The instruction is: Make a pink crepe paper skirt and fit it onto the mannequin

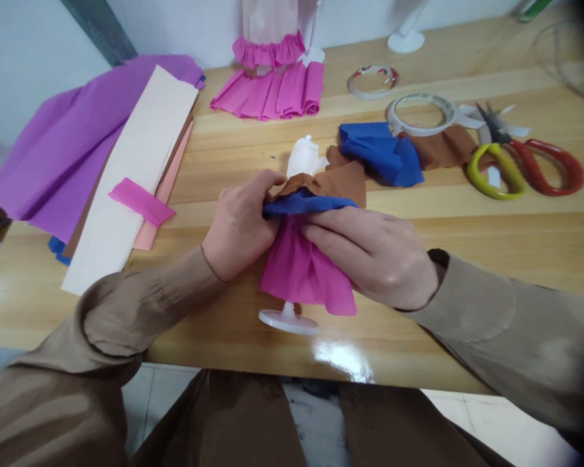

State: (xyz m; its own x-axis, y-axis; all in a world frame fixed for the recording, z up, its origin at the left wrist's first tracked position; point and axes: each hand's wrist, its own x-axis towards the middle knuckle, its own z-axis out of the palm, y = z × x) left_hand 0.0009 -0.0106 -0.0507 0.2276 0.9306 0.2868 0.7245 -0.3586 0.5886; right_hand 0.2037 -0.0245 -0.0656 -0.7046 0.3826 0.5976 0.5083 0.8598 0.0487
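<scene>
A small white dress form (303,158) lies tilted over the table, its round base (288,322) towards me. Magenta crepe paper (299,272) hangs around it like a skirt. Across its middle run gathered blue crepe paper (311,202) and brown crepe paper (343,180). My left hand (245,220) is closed on the gathered blue and brown paper at the left side. My right hand (374,250) pinches the paper from the right, its fingertips under the blue edge and against the magenta. The fingertips of both hands are partly hidden by the paper.
Scissors (520,152) with red and yellow handles, a tape roll (422,114) and loose blue paper (382,152) lie to the right. Purple sheets (92,130), a cream strip (136,168) and a magenta scrap (142,202) lie left. Pleated pink paper (272,94) is behind.
</scene>
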